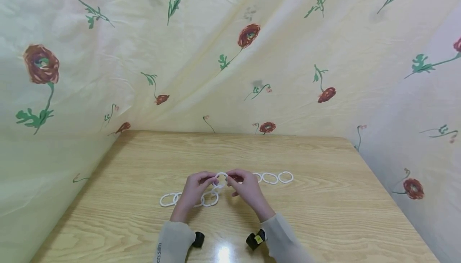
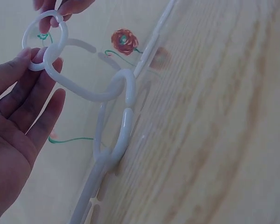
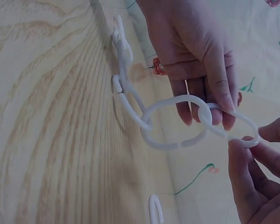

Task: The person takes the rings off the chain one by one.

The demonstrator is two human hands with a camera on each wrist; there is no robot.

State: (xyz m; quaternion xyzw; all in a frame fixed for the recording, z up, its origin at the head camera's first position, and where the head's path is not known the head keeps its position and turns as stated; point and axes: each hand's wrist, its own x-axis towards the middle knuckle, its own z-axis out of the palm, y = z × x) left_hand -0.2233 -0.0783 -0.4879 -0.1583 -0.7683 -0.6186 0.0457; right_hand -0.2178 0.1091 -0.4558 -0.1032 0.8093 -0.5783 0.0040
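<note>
Up off the table, my left hand (image 1: pixel 195 188) and right hand (image 1: pixel 249 187) both pinch one white plastic oval link (image 1: pixel 221 173) between thumb and fingers. In the left wrist view, the left thumb and forefinger grip its lower end and the right fingertips its upper side, by a small gap in the ring. Through this link hangs a second white link (image 2: pixel 86 94), lifted and tilted. It joins a chain of several like links (image 1: pixel 210 206) that runs down to the table on the left. The left forearm hides part of that chain.
Right of the hands, a row of white links (image 1: pixel 270 183) lies on the wooden table (image 1: pixel 324 215); the right hand covers its near end. A cloth (image 1: pixel 187 63) with red flowers hangs behind and at both sides of the table. Each wrist carries a black camera strap.
</note>
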